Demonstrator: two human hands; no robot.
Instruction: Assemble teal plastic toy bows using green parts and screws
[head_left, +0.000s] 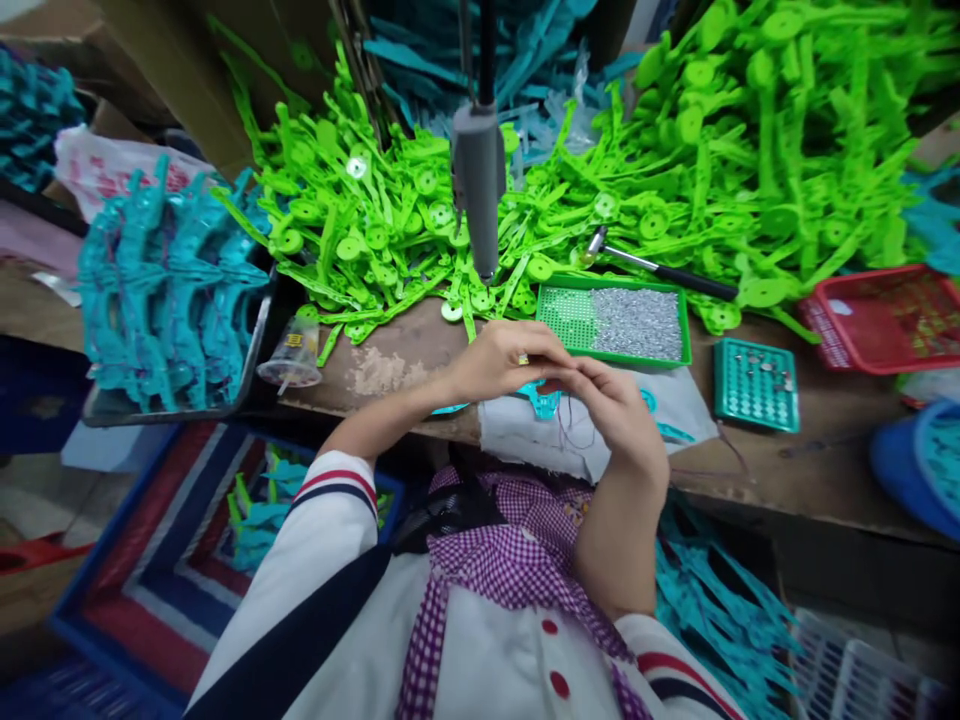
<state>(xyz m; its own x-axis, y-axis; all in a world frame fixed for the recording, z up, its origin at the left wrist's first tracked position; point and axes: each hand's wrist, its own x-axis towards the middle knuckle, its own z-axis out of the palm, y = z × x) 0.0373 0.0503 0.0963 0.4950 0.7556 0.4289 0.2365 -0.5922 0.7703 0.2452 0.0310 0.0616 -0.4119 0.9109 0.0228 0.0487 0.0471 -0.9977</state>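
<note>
My left hand (pixel 511 358) and my right hand (pixel 616 402) meet over the bench's front edge, fingertips pressed together. Just under them shows a turquoise plastic part (pixel 541 400), its piece nearest my left fingers, which curl over it. Thin dark wire (pixel 568 425) loops down beside my right hand. Whatever the right fingertips pinch is hidden between the hands. Below lies a white cloth (pixel 525 432), with more turquoise plastic to the right, partly behind my right wrist. A grey tool head (pixel 478 180) on a rod hangs upright above and beyond my hands.
Behind stands a heap of lime-green plastic parts (pixel 420 200). A green basket (pixel 611 358) holds small silvery pieces; a hammer (pixel 652 264) lies beyond it. Right are a teal tray (pixel 756 425) and a red basket (pixel 832 340). Left are a plastic cup (pixel 292 355) and stacked turquoise parts (pixel 169 290).
</note>
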